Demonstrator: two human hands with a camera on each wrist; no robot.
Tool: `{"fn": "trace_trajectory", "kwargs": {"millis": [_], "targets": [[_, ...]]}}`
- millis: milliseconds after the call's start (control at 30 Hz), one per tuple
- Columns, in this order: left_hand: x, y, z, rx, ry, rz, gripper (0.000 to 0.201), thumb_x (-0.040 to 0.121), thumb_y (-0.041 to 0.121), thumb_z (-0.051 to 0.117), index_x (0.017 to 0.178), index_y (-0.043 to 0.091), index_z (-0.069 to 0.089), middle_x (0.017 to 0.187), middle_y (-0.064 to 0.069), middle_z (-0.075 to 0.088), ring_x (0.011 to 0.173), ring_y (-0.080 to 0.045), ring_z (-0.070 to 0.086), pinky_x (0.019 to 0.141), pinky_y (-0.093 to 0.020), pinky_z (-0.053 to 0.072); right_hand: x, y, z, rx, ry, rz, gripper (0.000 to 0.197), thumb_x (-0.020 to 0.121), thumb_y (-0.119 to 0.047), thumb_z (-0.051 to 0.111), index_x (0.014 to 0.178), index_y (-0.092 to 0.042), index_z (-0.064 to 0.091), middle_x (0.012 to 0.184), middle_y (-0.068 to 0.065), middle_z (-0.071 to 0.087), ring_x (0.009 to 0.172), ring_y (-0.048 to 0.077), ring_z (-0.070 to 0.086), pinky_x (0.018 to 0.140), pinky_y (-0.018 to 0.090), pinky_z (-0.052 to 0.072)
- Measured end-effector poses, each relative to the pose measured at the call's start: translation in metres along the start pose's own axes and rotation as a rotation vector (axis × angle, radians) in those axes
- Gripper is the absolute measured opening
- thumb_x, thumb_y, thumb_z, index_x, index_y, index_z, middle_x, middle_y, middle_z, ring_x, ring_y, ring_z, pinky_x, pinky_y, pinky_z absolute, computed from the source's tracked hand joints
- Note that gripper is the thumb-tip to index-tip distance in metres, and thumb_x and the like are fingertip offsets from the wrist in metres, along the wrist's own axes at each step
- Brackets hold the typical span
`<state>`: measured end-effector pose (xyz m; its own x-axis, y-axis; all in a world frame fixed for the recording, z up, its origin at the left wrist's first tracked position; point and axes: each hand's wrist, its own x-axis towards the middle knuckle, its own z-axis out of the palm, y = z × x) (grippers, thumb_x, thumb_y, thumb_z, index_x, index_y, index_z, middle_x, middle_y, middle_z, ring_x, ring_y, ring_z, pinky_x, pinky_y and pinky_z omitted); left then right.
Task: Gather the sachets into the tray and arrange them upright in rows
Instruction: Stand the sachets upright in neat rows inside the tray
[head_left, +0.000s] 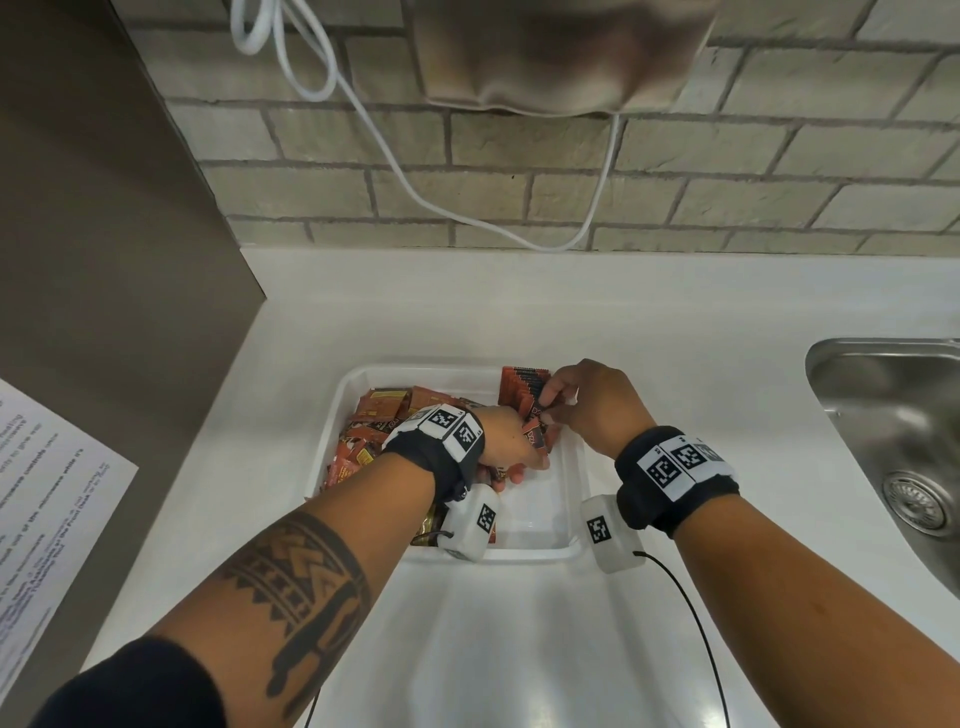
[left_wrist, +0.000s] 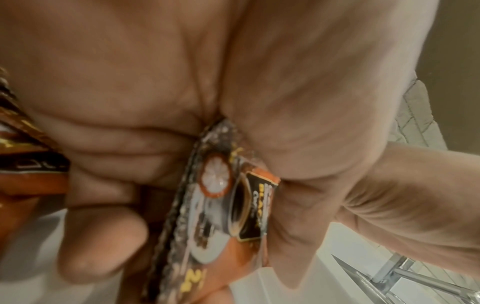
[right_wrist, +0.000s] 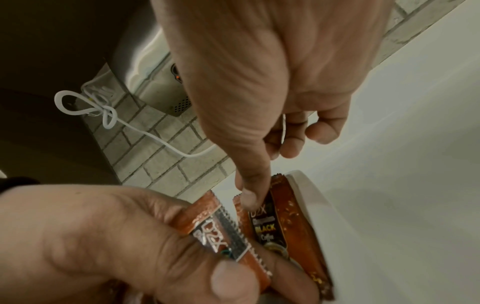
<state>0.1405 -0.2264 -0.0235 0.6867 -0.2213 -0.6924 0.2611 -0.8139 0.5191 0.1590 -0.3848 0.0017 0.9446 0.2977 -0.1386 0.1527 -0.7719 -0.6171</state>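
both hands work in the white plastic tray (head_left: 324, 457): left hand (head_left: 511, 441) grips orange foil sachets (right_wrist: 228, 232), right hand (head_left: 587, 402) pinches the upright row (head_left: 522, 387); next, i judge, slot one in.

A white counter (head_left: 675, 322) runs beneath a brick wall (head_left: 519, 171). A steel sink (head_left: 893, 415) is set at its right edge. A white cable (head_left: 384, 150) hangs down the wall. A printed sheet (head_left: 47, 499) lies at left.

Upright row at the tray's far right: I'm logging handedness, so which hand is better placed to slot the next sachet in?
Probably the right hand: its fingertips already touch the upright row. The left hand grips a bundle of sachets beside it, supplying them.
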Motion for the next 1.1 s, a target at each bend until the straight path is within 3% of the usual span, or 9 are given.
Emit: {"fn": "trace_trajectory", "kwargs": {"millis": [167,367,633,767,933,1000,1100], "targets": [[-0.003,0.001,-0.001,-0.004,-0.007,-0.005,0.034,0.096,0.039,0.065,0.109,0.008,0.067,0.087,-0.004,0.073,0.049,-0.013,0.060,0.044,-0.019,0.047,-0.001,-0.001,-0.001,0.002,-0.004,-0.004,0.015,0.078,-0.009,0.080,0.089,-0.017,0.075,0.090,0.005,0.062,0.086,0.022,0.061,0.076,0.031,0.048],[-0.006,0.003,0.000,-0.033,-0.004,-0.003,0.024,0.096,0.038,0.065,0.097,0.013,0.065,0.087,-0.004,0.072,0.051,-0.015,0.060,0.041,-0.018,0.045,0.000,0.001,-0.001,-0.032,-0.012,0.012,0.018,0.079,-0.008,0.078,0.089,-0.022,0.072,0.091,-0.002,0.057,0.084,0.017,0.057,0.067,0.016,0.040],[-0.011,0.007,0.001,-0.039,0.005,-0.011,0.023,0.096,0.038,0.064,0.088,0.017,0.063,0.074,0.000,0.069,0.047,-0.012,0.058,0.041,-0.017,0.044,0.000,-0.003,-0.001,-0.062,-0.020,0.009,0.017,0.084,-0.005,0.072,0.092,-0.019,0.073,0.081,-0.009,0.054,0.077,0.011,0.054,0.060,0.010,0.036],[-0.012,0.007,0.000,-0.051,-0.008,-0.009,0.023,0.096,0.039,0.064,0.091,0.016,0.064,0.082,-0.001,0.071,0.053,-0.014,0.061,0.043,-0.018,0.046,-0.001,-0.005,-0.001,-0.037,-0.044,0.008,0.017,0.083,-0.003,0.072,0.091,-0.018,0.072,0.075,-0.011,0.054,0.069,0.005,0.051,0.056,0.009,0.036],[-0.016,0.009,-0.001,-0.047,-0.002,0.000,0.024,0.097,0.037,0.063,0.084,0.016,0.062,0.066,0.003,0.068,0.043,-0.010,0.058,0.040,-0.016,0.045,-0.001,-0.005,-0.001,-0.018,-0.043,-0.006,0.018,0.081,-0.002,0.073,0.087,-0.019,0.071,0.073,-0.010,0.055,0.067,0.005,0.052,0.057,0.008,0.039],[-0.016,0.008,-0.002,-0.058,-0.010,0.002,0.022,0.097,0.036,0.064,0.088,0.016,0.063,0.070,0.002,0.069,0.046,-0.011,0.060,0.040,-0.016,0.045,-0.001,-0.004,-0.001,-0.016,-0.045,-0.001,0.017,0.081,-0.004,0.074,0.088,-0.019,0.071,0.076,-0.009,0.056,0.069,0.007,0.052,0.057,0.009,0.039],[-0.018,0.005,-0.003,-0.128,-0.029,0.000,0.024,0.097,0.027,0.066,0.110,0.008,0.067,0.085,-0.005,0.070,0.052,-0.012,0.063,0.039,-0.017,0.046,-0.002,0.000,-0.003,0.009,-0.003,-0.013,0.012,0.082,-0.011,0.076,0.089,-0.020,0.072,0.087,-0.003,0.059,0.077,0.012,0.055,0.063,0.014,0.039]]}}
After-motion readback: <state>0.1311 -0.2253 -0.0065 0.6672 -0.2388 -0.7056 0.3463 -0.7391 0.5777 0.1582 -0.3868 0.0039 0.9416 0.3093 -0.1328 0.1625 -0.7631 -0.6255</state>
